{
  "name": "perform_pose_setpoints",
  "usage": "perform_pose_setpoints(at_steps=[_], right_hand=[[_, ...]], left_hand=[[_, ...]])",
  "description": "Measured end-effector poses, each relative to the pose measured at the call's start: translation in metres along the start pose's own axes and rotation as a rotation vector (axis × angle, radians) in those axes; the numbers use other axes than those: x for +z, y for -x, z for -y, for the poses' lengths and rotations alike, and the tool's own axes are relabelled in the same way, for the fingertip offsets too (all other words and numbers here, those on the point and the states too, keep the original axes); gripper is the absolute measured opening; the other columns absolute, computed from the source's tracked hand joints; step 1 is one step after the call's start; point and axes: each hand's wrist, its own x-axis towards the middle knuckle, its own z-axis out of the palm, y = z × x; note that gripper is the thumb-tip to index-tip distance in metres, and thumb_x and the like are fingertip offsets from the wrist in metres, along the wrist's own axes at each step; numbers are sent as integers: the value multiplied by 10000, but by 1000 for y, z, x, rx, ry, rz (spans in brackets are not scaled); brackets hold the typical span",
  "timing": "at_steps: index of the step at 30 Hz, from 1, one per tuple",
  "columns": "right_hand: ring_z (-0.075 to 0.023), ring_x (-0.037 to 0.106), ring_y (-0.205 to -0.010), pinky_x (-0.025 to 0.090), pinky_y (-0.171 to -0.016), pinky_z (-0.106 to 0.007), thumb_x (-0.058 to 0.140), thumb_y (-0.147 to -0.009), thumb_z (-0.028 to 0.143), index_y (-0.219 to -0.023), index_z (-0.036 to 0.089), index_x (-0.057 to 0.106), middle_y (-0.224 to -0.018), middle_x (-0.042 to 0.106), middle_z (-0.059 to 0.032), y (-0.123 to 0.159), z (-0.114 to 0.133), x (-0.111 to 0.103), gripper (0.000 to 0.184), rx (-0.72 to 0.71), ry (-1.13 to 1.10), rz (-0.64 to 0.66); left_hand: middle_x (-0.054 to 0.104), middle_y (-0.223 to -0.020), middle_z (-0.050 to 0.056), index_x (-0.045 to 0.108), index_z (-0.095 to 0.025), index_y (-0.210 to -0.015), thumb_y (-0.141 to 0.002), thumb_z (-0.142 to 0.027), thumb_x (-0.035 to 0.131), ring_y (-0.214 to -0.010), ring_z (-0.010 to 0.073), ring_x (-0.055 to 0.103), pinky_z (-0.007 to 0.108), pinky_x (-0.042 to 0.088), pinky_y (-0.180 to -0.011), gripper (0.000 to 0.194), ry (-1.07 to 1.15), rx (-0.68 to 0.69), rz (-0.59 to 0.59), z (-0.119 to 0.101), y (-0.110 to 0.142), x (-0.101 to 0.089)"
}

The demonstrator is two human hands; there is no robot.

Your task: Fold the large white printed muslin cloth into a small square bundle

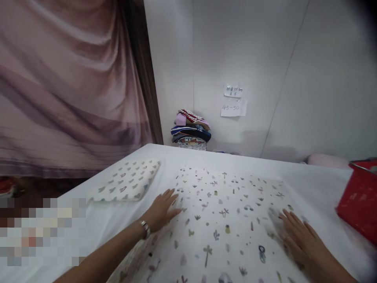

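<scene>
A white cloth [206, 212] printed with small palm trees, cacti and rainbows lies spread over the white table. Along its left edge rests my left hand [161, 210], palm down, fingers stretched out and a bracelet at the wrist. My right hand [299, 236] lies at the opposite edge, slightly blurred, with fingers extended on the fabric. Neither hand grips anything. The near end of the cloth runs out of the bottom of the view.
A folded cloth with a leaf-like print [126, 180] lies on the table's left [101, 214]. A red container [361, 200] stands at the right. Behind the table are a stack of folded fabrics [191, 131] and a wall with paper notes [233, 107]. A pinkish curtain [70, 86] hangs at left.
</scene>
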Motion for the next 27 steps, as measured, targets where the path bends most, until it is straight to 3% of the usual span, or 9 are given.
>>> perform_pose_setpoints(at_steps=[6,11,18,21,24,27], right_hand=[[-231,127,-1343,146,-1078,-439,201,-856,588,-1395,165,271,-1458,203,-65,-111,61,-5,688,54,-31,145],[-235,102,-1347,101,-1074,-429,191,-867,577,-1401,121,237,-1467,177,-92,-180,77,4,704,54,-40,224],[-238,83,-1346,78,-1052,-455,212,-873,566,-1389,163,261,-1476,157,-75,-208,61,16,656,132,-36,270],[-254,45,-1348,55,-1047,-471,195,-862,600,-1393,139,241,-1480,121,-104,-218,78,11,705,113,-83,243],[-240,27,-1350,49,-1051,-458,194,-862,606,-1400,153,218,-1485,99,-91,-234,108,10,704,-43,-157,242],[-233,71,-1346,42,-1052,-456,176,-888,553,-1399,165,222,-1481,138,-77,-246,131,16,643,-129,-194,285]], left_hand=[[144,-1472,74,274,-181,-1374,-831,-593,302,-1352,235,97,449,126,-1085,683,-24,28,3,-37,-130,15],[118,-1478,67,212,-183,-1396,-805,-649,238,-1355,254,53,487,74,-1078,753,-21,7,6,-48,-195,32],[117,-1480,48,208,-208,-1398,-797,-661,190,-1354,258,63,505,80,-1070,752,43,-52,36,-37,-215,41],[102,-1482,53,228,-199,-1391,-799,-656,196,-1354,260,57,516,77,-1066,748,31,-27,43,-50,-218,36],[107,-1481,43,215,-203,-1392,-828,-598,201,-1356,234,55,504,66,-1070,690,-13,78,13,-70,-224,35],[136,-1476,49,210,-200,-1394,-836,-570,205,-1353,233,86,505,81,-1066,670,-27,64,30,-83,-232,41]])
